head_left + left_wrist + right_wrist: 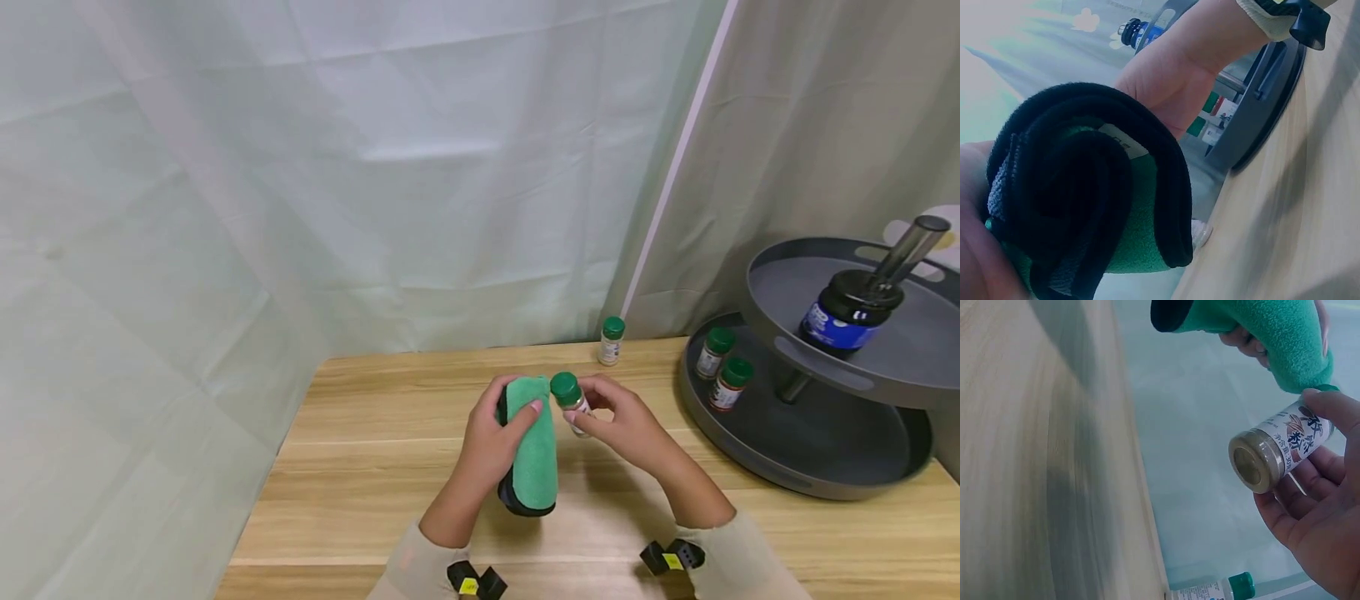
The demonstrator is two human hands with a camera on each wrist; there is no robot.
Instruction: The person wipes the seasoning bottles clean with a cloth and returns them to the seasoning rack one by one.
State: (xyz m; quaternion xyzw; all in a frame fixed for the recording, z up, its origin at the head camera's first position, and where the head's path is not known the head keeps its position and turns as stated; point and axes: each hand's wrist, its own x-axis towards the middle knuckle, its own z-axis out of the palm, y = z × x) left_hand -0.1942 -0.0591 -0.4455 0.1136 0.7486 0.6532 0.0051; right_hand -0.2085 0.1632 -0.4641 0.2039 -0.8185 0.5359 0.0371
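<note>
My left hand point(491, 437) grips a green cloth point(534, 450) with dark edging, folded into a thick roll. In the left wrist view the end of the rolled cloth point(1085, 187) shows its black border and a white tag. Between thumb and fingers of my right hand point(618, 417) is a small spice jar point(573, 402) with a green cap, tilted above the table. Brown powder and a white label show on the spice jar point(1282, 447) in the right wrist view, its cap end right at the cloth.
Another green-capped jar point(611, 342) stands at the table's back edge. On the right, a two-tier grey tray point(810, 467) carries two jars point(731, 385) below and a black jar with a blue label point(843, 312) above. A pale curtain point(450, 208) hangs behind the wooden table point(360, 467).
</note>
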